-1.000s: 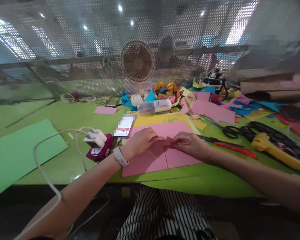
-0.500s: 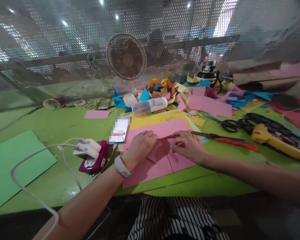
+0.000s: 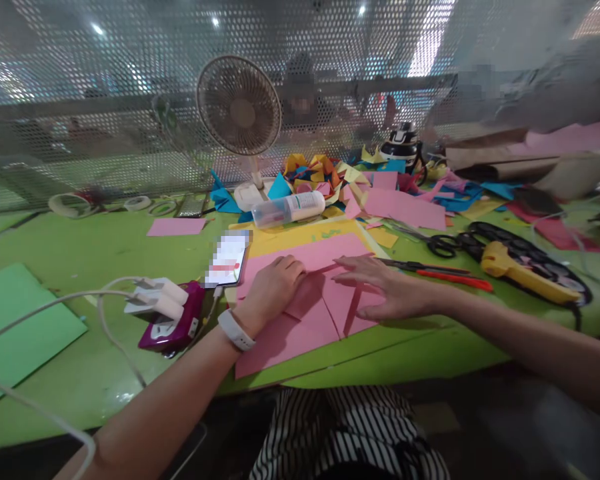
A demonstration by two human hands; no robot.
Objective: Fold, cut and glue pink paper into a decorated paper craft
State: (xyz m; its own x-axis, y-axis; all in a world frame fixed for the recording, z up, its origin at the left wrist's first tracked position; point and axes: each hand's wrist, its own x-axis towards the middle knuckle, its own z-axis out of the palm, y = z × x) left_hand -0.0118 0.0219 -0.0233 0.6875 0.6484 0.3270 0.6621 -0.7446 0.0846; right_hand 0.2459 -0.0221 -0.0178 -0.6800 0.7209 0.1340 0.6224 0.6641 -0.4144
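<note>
Since the earlier frame, the right hand (image 3: 387, 290) has let its curled fingers spread, and the whole view has swung so that the worktop (image 3: 105, 253) objects sit further left. From my remote seat I find the pink paper (image 3: 275, 347) just below the centre of the frame, folded, with straight dark lines crossing it. The left hand (image 3: 273, 287) lies over its middle, fingers close together; I can't tell whether they pinch anything underneath. The right hand's fingers are apart, gripping nothing I can see, and I can't make out whether they touch the sheet.

I judge the step to be setting a fold. To me, the next move calls for a steady left hand and an even press along the crease, lest the edges drift.

The paper looks matt and fairly stiff, crisp at its corners. Beyond it lies a yellow sheet (image 3: 300, 235), flat; left of that, a glossy phone (image 3: 226, 260). Near the right edge of the frame sits a yellow glue gun (image 3: 530, 270), smooth plastic. Towards the top, a round caged fan (image 3: 240, 110) stands before a perforated screen (image 3: 130, 133).
</note>
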